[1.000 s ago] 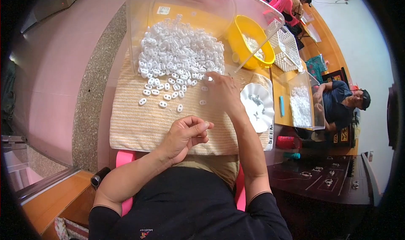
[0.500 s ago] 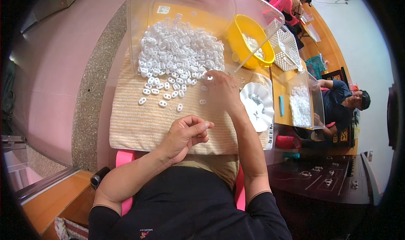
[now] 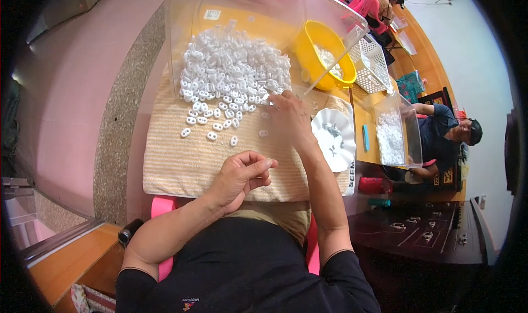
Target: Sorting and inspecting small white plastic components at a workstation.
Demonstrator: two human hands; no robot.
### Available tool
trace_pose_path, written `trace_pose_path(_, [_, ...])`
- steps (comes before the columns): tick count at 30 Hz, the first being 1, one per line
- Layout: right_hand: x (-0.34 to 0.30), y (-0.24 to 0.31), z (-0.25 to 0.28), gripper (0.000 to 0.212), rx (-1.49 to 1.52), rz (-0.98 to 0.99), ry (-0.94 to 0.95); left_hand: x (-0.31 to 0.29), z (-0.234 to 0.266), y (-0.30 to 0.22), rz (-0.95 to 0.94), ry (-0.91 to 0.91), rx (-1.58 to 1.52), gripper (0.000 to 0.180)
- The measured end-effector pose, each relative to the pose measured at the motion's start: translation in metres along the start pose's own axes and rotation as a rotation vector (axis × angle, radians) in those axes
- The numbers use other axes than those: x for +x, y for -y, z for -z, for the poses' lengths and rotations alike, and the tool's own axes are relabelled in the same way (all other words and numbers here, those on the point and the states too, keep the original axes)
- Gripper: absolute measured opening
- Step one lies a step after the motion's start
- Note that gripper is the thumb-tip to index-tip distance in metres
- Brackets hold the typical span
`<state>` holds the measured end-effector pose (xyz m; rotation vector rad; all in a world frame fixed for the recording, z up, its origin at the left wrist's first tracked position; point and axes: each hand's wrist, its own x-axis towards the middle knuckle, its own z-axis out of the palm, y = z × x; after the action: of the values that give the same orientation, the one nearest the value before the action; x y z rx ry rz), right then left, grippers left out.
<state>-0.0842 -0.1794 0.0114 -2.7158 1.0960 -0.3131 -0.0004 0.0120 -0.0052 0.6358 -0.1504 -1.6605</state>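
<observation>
A heap of small white oval pieces with two holes each (image 3: 234, 65) spills from a clear plastic bin (image 3: 175, 43) onto a striped beige towel (image 3: 187, 167). My right hand (image 3: 291, 118) is at the heap's right edge, fingers bent down and closed on one white two-holed piece; its fingertips are partly hidden. My left hand (image 3: 242, 178) hovers over the towel's near part, thumb and forefinger pinched together. Whatever is between them is too small to make out. Several loose pieces lie between the heap and my hands. A white fluted dish (image 3: 344, 156) with small contents sits beside my right wrist.
Right of the bin stand a yellow basin (image 3: 308, 46) with white pieces and a white perforated basket (image 3: 377, 82). A light-blue stick-like object (image 3: 366, 138) lies beyond the dish. Farther right, a person (image 3: 443, 129) sits by another clear bin of white pieces (image 3: 389, 134).
The view has shifted very slightly. My right hand's fingers have moved a little at the heap's edge; my left hand keeps its pinch in the same place.
</observation>
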Motion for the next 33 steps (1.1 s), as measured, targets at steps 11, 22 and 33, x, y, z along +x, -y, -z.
trace_pose_path(11, [-0.005,-0.005,-0.007,0.018,-0.016,0.048,-0.067,-0.001,0.0,-0.001,-0.004,-0.019,-0.009,0.007])
trace_pose_path(22, [-0.048,0.001,-0.004,0.011,0.375,0.023,-0.161,0.001,0.002,0.001,-0.071,-0.124,-0.003,0.012])
trace_pose_path(33, [-0.101,0.019,0.015,0.008,1.205,-0.051,0.185,-0.001,-0.002,0.003,-0.086,-0.073,-0.017,0.011])
